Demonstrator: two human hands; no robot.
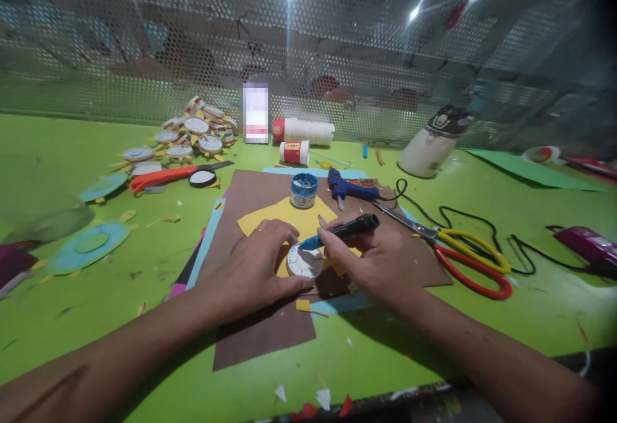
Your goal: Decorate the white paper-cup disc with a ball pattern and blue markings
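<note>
My left hand (260,256) grips the rim of a small round white disc (304,265), thumb at its near edge and fingers at its far left. Black lines divide the disc's face, and blue dots run along its left side. In my right hand (369,256) is a black marker pen (344,230) with a blue-stained front end, its tip at the upper part of the disc. A pale pointed tip also shows by my right fingers; its kind is unclear. Just beyond the disc, an open jar of blue paint (303,191) stands on yellow paper (270,215).
Brown sheets (260,339) lie under the work. To the right are a blue glue gun (354,188), scissors (463,256) and a black cord. Leftward lie an orange cutter knife (164,179), finished discs (196,126) and blue-green rounds (91,247). Paper cups (295,152) and a pitcher (431,146) are behind.
</note>
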